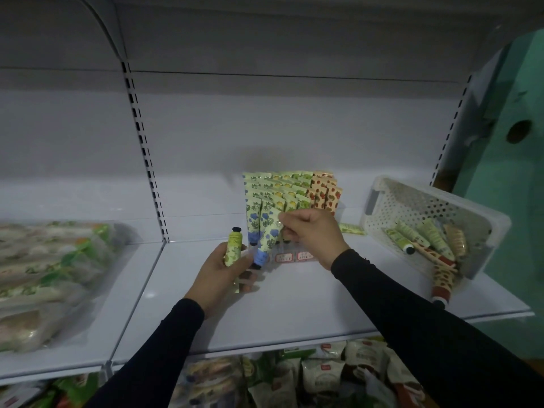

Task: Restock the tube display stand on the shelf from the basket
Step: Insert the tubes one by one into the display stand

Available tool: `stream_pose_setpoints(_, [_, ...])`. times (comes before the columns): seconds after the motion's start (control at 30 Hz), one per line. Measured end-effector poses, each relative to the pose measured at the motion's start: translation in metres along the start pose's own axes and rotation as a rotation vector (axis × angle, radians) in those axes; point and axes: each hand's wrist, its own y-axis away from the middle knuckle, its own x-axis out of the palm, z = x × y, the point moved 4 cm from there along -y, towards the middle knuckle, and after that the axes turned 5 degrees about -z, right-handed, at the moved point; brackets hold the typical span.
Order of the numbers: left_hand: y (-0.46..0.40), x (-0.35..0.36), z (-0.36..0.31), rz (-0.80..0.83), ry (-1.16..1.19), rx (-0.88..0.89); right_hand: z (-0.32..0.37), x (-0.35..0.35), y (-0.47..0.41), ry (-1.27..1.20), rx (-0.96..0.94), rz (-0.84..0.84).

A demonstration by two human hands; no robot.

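The tube display stand [290, 192] sits mid-shelf, packed with rows of green, yellow and red-patterned tubes. My right hand [309, 234] pinches the flat end of a blue-capped floral tube [269, 237], tilted at the stand's front left. A yellow-green tube with a dark cap [233, 248] stands upright in my left hand [223, 272], whose fingers curl around it, just left of the stand. The white perforated basket [382, 207] lies tipped on the shelf at the right, with several tubes [426, 237] inside and spilling out.
One loose green tube [351, 229] lies on the shelf between stand and basket. A red-capped tube [441, 284] hangs over the shelf's front edge. Bagged goods [44, 275] fill the left shelf section, and more packets [323, 375] sit on the shelf below.
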Motion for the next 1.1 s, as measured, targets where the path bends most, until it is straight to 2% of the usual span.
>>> stream_pose_setpoints(0.17, [-0.018, -0.034, 0.010, -0.253, -0.113, 0.087, 0.012, -0.004, -0.006, 0.274, -0.220, -0.140])
stream_pose_setpoints(0.4, [-0.024, -0.044, 0.023, -0.290, -0.043, 0.060, 0.018, 0.019, -0.014, 0.489, -0.414, -0.171])
stream_pose_setpoints(0.67, [-0.025, -0.044, 0.025, -0.279, 0.099, 0.008, 0.004, 0.036, -0.023, 0.553, -0.427, -0.094])
stream_pose_setpoints(0.9, [-0.023, -0.043, 0.023, -0.260, 0.105, -0.003, 0.003, 0.040, -0.031, 0.584, -0.377, -0.024])
stream_pose_setpoints(1.1, [-0.024, -0.043, 0.024, -0.249, 0.084, -0.004, 0.003, 0.040, -0.034, 0.617, -0.353, -0.037])
